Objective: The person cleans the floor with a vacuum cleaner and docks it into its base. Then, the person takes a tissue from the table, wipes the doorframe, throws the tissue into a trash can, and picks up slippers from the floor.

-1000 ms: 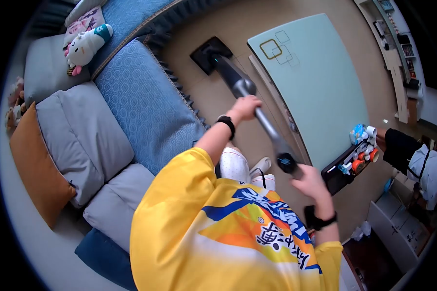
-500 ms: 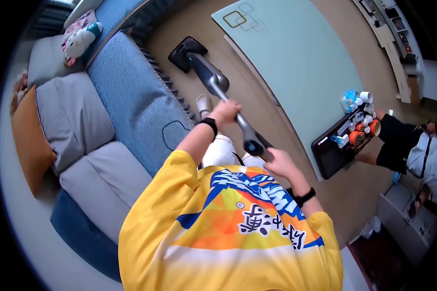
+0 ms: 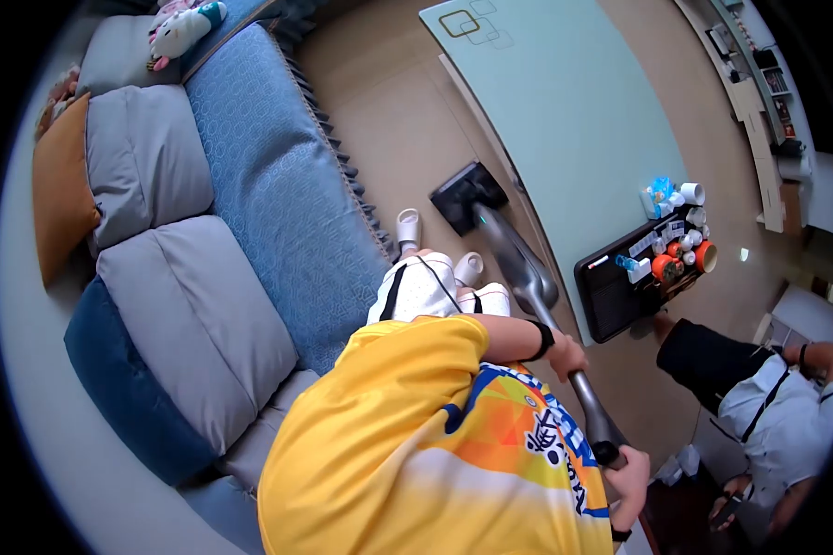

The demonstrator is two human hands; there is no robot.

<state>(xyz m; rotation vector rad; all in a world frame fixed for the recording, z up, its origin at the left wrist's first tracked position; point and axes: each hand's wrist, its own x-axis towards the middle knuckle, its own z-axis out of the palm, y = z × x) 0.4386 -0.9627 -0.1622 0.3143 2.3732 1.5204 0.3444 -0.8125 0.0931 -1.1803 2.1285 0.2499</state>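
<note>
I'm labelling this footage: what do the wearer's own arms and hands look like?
The left hand and right hand are ungloved, each with a black wristband. A loose, yellow fabric sleeve covers the left upper arm; the right sleeve is unclear.

The bench (image 3: 565,120) has a smooth, glossy, glass-like top. Beside the bench, the vacuum wand (image 3: 587,398) looks like smooth metal, the floor head (image 3: 455,200) plastic; the sofa cover (image 3: 268,157) is textured cloth.

Open floor (image 3: 370,111) between sofa (image 3: 273,166) and table (image 3: 565,111), vacuum head (image 3: 467,196) partway across
</note>
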